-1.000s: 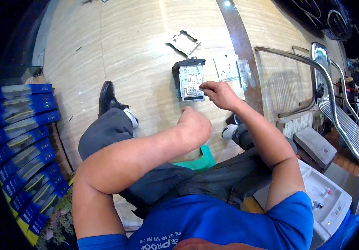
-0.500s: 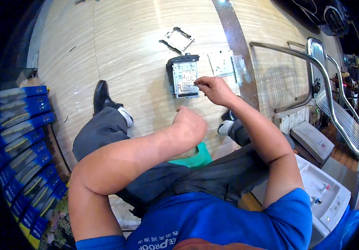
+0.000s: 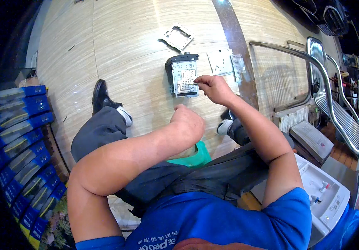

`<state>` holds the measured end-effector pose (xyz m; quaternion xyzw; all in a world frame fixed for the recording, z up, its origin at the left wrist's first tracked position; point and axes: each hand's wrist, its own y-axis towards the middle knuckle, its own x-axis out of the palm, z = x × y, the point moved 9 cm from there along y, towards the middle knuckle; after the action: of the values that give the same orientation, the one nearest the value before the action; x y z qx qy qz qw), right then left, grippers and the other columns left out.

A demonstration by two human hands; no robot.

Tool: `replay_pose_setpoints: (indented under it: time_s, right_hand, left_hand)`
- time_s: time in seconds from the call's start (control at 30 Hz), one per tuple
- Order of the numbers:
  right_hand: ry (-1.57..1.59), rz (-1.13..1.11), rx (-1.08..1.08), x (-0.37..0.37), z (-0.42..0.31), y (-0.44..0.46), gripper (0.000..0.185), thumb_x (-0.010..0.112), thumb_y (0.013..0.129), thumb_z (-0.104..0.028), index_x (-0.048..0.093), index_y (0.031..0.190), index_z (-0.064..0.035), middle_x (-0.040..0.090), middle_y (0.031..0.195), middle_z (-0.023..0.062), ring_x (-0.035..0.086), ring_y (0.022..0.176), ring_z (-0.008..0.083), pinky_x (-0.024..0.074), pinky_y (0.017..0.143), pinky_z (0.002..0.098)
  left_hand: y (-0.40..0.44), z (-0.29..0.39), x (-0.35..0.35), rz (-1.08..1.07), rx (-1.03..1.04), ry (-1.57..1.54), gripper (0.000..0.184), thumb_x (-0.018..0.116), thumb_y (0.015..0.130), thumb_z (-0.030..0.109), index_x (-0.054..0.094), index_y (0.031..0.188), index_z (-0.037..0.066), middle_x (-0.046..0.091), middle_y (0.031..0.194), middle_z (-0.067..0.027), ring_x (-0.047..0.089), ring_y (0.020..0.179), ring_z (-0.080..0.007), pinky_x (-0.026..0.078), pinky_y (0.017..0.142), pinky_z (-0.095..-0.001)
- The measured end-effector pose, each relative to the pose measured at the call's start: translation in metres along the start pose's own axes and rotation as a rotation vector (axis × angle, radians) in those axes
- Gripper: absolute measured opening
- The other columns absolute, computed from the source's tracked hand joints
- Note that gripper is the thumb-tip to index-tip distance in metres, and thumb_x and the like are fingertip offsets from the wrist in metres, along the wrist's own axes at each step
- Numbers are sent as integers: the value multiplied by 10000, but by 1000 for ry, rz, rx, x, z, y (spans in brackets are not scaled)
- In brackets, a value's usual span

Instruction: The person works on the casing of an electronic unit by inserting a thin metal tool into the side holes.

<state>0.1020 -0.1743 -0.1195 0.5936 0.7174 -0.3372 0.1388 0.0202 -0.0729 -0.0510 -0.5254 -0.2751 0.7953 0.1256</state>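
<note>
A metal device (image 3: 185,77) with a black front part stands on the tiled floor. My right hand (image 3: 212,88) is at its right edge, thumb and fingers pinched together; what they hold, if anything, is too small to make out. My left hand (image 3: 187,121) is closed below the device, apart from it, with its fingers curled and mostly hidden. Above the device lies a metal frame (image 3: 174,44). To its right a flat metal plate (image 3: 219,63) lies beside a finned metal piece (image 3: 238,68).
A metal-framed chair (image 3: 328,100) stands at the right, above a white water dispenser (image 3: 327,196). Blue packages (image 3: 21,121) line the left side. A green stool (image 3: 196,157) is between my legs, and my black shoe (image 3: 101,98) rests left of the device.
The view has shifted, so the floor items appear slightly further left and higher. Both hands keep nearly the same places relative to the device.
</note>
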Motion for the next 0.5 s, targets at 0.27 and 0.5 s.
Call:
replay_pose_setpoints:
  time_s: [0.27, 0.5]
  right_hand:
    - [-74, -25, 51, -1, 1, 2, 241, 636, 917, -178, 681, 1094, -20, 688, 779, 113, 619, 644, 154, 513, 631, 314]
    - [-31, 3, 1, 1, 1, 2, 246, 630, 921, -181, 680, 1100, -20, 692, 789, 117, 621, 640, 161, 512, 632, 319]
  left_hand:
    - [0, -2, 1, 48, 5, -4, 172, 556, 851, 151, 696, 936, 99, 729, 853, -71, 704, 770, -227, 495, 591, -399]
    - [-1, -3, -2, 67, -3, -19, 175, 551, 850, 142, 697, 936, 100, 728, 856, -71, 704, 774, -225, 492, 593, -399]
